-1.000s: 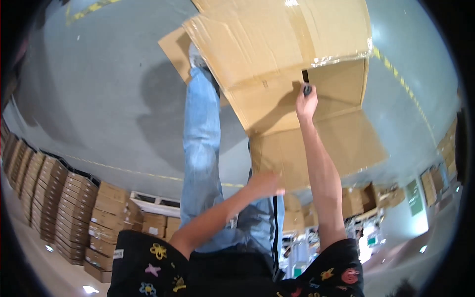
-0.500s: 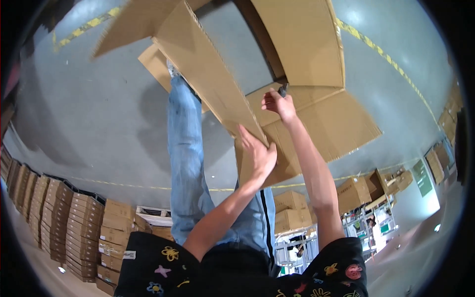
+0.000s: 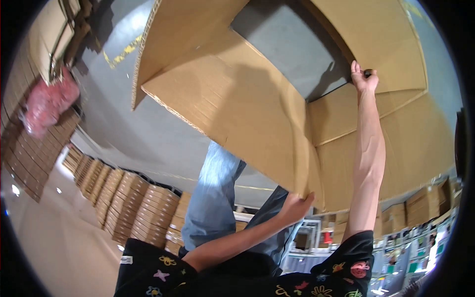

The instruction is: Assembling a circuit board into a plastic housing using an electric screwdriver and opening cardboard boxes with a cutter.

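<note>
A large open cardboard box [image 3: 222, 94] stands in front of me with its flaps spread outward. My left hand [image 3: 297, 207] is closed on the outer edge of its near flap, thumb on top and the other fingers mostly hidden. Over the box's right side is my right hand [image 3: 363, 79], fingers curled round a small black tool [image 3: 367, 74]. Only the dark end of that tool shows, so its exact kind is unclear. Grey floor is visible through the box's opening.
Stacked flat cartons [image 3: 126, 203] line the back left. A pink plastic-wrapped bundle [image 3: 49, 104] lies at the far left. More cardboard boxes [image 3: 423, 205] and metal racks [image 3: 307, 237] stand at the lower right. Yellow tape [image 3: 123, 52] marks the floor.
The near flap has swung down toward me, and my left hand has gone from lying flat against it to gripping its edge. My right hand has shifted right and farther away with the black tool.
</note>
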`<state>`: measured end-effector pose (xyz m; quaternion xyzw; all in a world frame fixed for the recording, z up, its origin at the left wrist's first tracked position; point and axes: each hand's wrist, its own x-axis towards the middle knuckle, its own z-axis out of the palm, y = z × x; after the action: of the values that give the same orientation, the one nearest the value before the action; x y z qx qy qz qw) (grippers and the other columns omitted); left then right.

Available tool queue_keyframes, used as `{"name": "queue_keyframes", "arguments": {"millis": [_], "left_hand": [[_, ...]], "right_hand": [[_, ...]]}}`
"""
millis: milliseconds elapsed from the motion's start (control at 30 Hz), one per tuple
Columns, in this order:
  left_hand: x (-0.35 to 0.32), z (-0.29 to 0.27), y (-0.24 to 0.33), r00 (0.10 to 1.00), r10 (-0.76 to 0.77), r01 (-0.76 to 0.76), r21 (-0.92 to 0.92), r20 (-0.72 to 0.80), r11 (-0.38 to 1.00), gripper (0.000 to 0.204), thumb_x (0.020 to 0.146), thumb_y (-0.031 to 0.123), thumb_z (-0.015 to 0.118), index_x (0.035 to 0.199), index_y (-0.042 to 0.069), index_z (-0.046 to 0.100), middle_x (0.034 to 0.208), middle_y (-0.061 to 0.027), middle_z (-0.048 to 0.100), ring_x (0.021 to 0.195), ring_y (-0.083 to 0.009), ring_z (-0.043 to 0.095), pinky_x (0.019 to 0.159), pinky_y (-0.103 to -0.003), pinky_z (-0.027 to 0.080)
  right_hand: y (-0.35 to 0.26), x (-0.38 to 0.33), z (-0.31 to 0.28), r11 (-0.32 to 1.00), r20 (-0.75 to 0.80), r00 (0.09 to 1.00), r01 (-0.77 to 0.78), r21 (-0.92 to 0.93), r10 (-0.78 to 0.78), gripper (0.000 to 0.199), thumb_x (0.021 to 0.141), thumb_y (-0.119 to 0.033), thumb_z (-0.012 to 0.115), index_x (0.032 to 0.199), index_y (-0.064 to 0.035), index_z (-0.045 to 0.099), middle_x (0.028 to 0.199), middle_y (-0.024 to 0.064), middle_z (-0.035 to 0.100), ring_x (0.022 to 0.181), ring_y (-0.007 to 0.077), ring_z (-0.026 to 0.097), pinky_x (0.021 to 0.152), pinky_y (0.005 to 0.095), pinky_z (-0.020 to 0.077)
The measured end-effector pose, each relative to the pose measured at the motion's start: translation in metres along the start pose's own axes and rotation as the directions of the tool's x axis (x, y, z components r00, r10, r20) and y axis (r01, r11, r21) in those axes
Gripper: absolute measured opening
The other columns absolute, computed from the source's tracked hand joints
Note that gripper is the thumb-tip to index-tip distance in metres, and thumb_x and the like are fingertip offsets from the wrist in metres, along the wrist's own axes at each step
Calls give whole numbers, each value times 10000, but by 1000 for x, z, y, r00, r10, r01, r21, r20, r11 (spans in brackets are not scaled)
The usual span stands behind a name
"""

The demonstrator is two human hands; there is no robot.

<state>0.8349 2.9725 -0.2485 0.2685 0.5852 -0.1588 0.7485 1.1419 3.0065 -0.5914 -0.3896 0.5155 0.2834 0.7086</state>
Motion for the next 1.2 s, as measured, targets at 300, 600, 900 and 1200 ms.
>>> {"name": "queue_keyframes", "arguments": {"millis": [300,600,900,1200], "left_hand": [[36,-48,-30,968,252,-247,179,-1,952,312,909,242,581,1103,0,547,984,-36,586,862,-127,540,754,-293,463],[56,-40,-39,933,336,-329,75,-124,941,342,901,226,569,1150,-7,547,1030,-107,640,915,-193,619,763,-319,507],[-43,-94,-7,942,323,-295,-679,-90,672,472,854,13,495,1309,-16,372,1233,-169,528,1089,-310,568,867,-454,514],[-211,-116,71,878,471,-301,-863,-85,405,484,773,-42,562,1239,-21,432,1215,-174,505,1156,-320,490,996,-498,396]], "right_hand": [[-62,-220,-5,947,-44,956,282,-155,-291,204,965,-167,442,1130,-50,470,1075,132,602,1003,260,622,821,387,516],[-165,-219,15,817,104,910,408,-407,-402,284,917,-71,426,1182,32,426,1131,170,570,999,315,625,820,435,544],[-301,-371,-175,698,-27,850,414,-584,-527,341,867,-228,611,1120,-21,514,1043,112,581,908,249,599,754,409,568],[-394,-516,-115,-11,360,559,530,-848,-747,228,801,-229,584,700,-34,522,666,78,539,601,175,524,554,346,453]]}}
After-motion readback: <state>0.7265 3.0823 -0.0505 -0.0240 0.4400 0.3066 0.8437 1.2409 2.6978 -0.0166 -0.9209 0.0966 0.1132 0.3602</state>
